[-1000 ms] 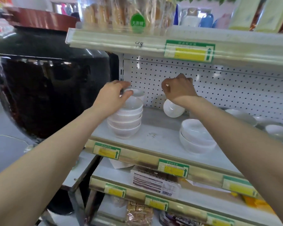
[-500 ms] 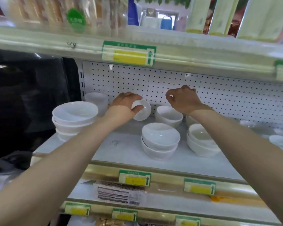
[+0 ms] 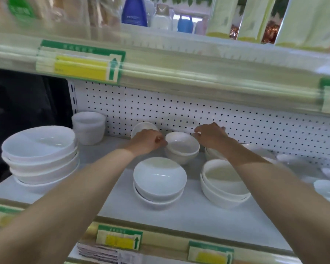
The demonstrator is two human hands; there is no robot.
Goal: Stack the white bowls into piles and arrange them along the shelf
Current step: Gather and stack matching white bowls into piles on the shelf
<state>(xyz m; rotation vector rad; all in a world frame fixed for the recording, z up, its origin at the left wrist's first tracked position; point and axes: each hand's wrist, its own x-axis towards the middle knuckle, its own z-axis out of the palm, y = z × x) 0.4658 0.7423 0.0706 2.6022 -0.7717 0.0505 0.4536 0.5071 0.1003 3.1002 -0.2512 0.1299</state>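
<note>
A small white bowl (image 3: 182, 142) rests slightly tilted on top of another white bowl (image 3: 181, 159) at the back middle of the shelf (image 3: 194, 216). My left hand (image 3: 147, 140) pinches its left rim. My right hand (image 3: 211, 135) has its fingertips on the right rim. Another small bowl (image 3: 144, 125) leans on the pegboard behind my left hand. A pile of several wide bowls (image 3: 40, 159) stands at the left. A two-bowl pile (image 3: 159, 181) is at the front middle and another (image 3: 225, 184) at the front right.
Stacked white cups (image 3: 89, 126) stand in the back left corner. More loose white bowls (image 3: 328, 188) lie blurred at the far right. The upper shelf edge (image 3: 179, 73) with price tags hangs low over the hands. A dark large jar (image 3: 17, 111) stands left of the shelf.
My left hand has carried the small bowl to the right and set it on the back bowl. My right hand has come down to its rim. The view has shifted right and closer.
</note>
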